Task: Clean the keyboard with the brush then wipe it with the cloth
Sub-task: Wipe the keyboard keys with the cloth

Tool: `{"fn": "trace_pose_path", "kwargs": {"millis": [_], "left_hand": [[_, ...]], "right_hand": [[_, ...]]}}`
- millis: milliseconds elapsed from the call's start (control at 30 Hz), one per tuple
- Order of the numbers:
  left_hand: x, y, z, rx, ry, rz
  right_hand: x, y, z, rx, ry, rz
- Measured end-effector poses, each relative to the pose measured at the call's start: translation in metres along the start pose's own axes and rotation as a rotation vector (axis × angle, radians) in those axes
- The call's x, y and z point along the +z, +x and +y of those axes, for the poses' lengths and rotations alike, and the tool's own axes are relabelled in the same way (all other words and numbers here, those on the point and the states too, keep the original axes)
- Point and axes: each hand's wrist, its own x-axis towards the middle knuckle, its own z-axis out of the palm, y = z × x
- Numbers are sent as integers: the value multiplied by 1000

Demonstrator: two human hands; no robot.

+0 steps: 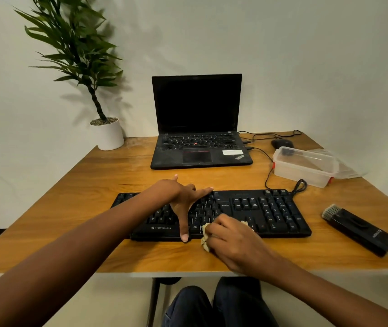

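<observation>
- The keyboard [247, 213] is pinned to the bench [117, 166] by the left hand [183, 197], fingers spread, thumb over its near edge.
- A crumpled cloth [206, 237] is clenched in the right hand [233, 239] against the keyboard's front edge, mostly hidden.
- "ZEBRONICS" is read on the keyboard.
- The brush [358, 227] lies right of the keyboard; its label is unreadable.

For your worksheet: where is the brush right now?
The brush lies on the desk, right of the keyboard, in front of the plastic box.

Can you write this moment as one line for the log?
phase: wiping | right hand: cloth on keyboard | left hand: steadying keyboard | brush: on table
</observation>
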Motion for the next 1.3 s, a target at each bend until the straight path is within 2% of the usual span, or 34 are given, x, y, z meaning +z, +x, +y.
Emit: {"fn": "trace_pose_path", "kwargs": {"millis": [100, 333, 533, 633, 900, 1167, 1300], "left_hand": [[1, 3, -2, -5, -10, -10], [2, 6, -5, 18, -18, -2], [0, 1, -1, -3, -4, -4], [-2, -1, 2, -7, 9, -17], [-1, 2, -2, 36, 8, 3], [-2, 2, 0, 25, 29, -3], [-1, 5, -2, 27, 28, -8]], "right_hand": [[-9, -15, 9, 9, -6, -50], [-47, -82, 41, 180, -99, -112], [-12, -25, 15, -24, -42, -23], [-3, -6, 7, -82, -40, -50], [-47, -83, 42, 152, -107, -69], [-10, -33, 15, 52, -29, -11], [-20, -51, 20, 165, -36, -16]]}}
